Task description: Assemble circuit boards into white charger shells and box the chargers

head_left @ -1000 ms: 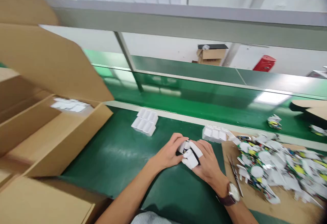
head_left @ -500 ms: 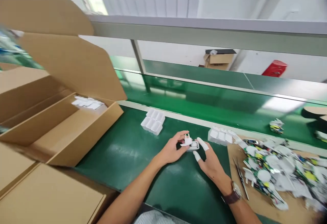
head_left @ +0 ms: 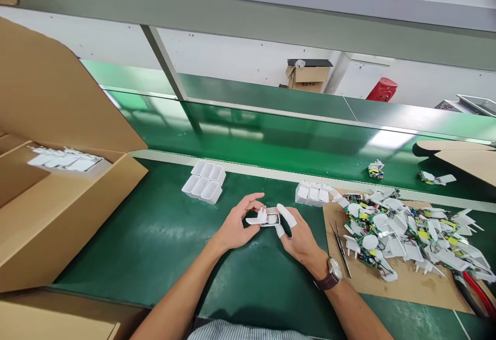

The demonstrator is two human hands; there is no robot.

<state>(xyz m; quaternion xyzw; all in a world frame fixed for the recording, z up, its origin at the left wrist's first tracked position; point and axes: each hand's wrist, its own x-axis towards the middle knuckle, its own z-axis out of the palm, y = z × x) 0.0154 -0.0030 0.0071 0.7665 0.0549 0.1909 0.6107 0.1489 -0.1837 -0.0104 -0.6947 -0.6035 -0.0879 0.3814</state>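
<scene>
A worker cups a white plastic part with upright prongs [head_left: 261,217] in a curled left hand [head_left: 237,226], joined or pressed to a small white rectangular open housing [head_left: 272,219] between both hands. The right hand [head_left: 299,235], white covers on thumb and forefinger, spreads those two digits narrowly about the housing's right end; from here I cannot tell whether they grip it.

Ahead and left of the hands sits a cluster of white open-topped rectangular plastic cups [head_left: 204,181]; ahead and right, a similar white cup block [head_left: 303,198] carries flat white pieces. Far left, a large open brown cardboard box [head_left: 89,205] holds a row of white plastic parts [head_left: 67,160]. Right of the hands, a brown cardboard sheet [head_left: 372,289] bears a tangled heap of white casings and green circuit boards [head_left: 403,231].

The left fingers hide part of the pronged piece, and the frame cuts off the big box. Beyond the hands, a small brown carton [head_left: 310,75] carries dark characters too small for me to read; far right, a pale printed item [head_left: 447,106] shows "30".
</scene>
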